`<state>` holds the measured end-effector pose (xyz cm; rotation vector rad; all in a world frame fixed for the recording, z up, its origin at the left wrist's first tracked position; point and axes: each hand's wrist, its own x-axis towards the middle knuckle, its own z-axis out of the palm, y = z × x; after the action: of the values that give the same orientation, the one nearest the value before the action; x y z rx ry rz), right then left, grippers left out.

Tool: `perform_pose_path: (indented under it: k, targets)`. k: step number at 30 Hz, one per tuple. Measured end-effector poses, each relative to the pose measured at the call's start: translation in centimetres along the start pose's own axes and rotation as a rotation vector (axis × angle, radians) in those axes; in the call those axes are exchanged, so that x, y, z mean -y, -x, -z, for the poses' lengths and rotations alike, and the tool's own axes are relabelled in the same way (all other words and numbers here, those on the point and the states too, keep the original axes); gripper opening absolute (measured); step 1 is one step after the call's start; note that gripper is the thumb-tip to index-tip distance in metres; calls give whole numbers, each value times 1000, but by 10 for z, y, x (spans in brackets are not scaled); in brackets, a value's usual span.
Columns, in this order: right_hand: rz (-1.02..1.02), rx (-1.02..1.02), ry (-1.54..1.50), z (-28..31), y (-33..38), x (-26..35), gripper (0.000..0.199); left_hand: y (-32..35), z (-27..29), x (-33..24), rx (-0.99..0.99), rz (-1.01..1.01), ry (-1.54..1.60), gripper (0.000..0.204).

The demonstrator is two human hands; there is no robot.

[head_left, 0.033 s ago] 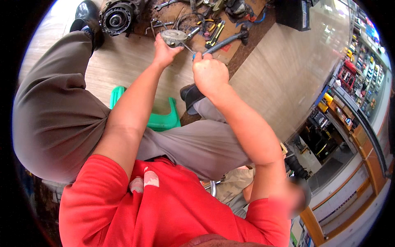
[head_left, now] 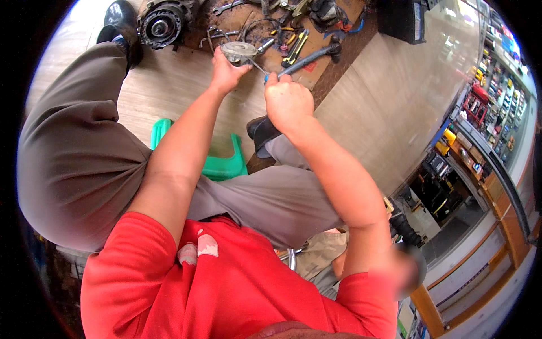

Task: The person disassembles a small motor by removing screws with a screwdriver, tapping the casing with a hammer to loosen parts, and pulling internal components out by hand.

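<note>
I sit with grey trousers and a red shirt in view, both arms stretched toward the floor. My left hand (head_left: 224,72) grips a round silvery metal disc part (head_left: 238,52) from below. My right hand (head_left: 288,101) is closed in a fist around a tool with a bit of blue at the fist (head_left: 267,76). Its thin metal shaft points at the disc. A long black-handled tool (head_left: 313,56) runs up and right just beyond my right fist; I cannot tell whether the fist touches it.
A dark round motor-like unit (head_left: 161,25) lies on the floor at the top left beside my black shoe (head_left: 116,20). Yellow-handled pliers (head_left: 296,48), wrenches and wires lie on a brown mat (head_left: 248,22). A green plastic stool (head_left: 223,166) stands under me. Stocked shelves (head_left: 497,73) are at right.
</note>
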<state>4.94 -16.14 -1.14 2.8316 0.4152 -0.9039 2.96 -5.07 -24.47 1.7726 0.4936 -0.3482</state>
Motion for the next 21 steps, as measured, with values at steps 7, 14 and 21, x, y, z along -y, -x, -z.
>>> perform_pose_path:
  k: [7,14,21]
  targets:
    - [-30,14,13,8,2,7,21,1,0,-12,14,25,1,102]
    - [-24,-19,20,-4,6,8,28,-1,-1,-6,41,62,156,106]
    - [-148,-47,-175,-21,14,-5,34,7,-12,-46,-115,259,-58,114]
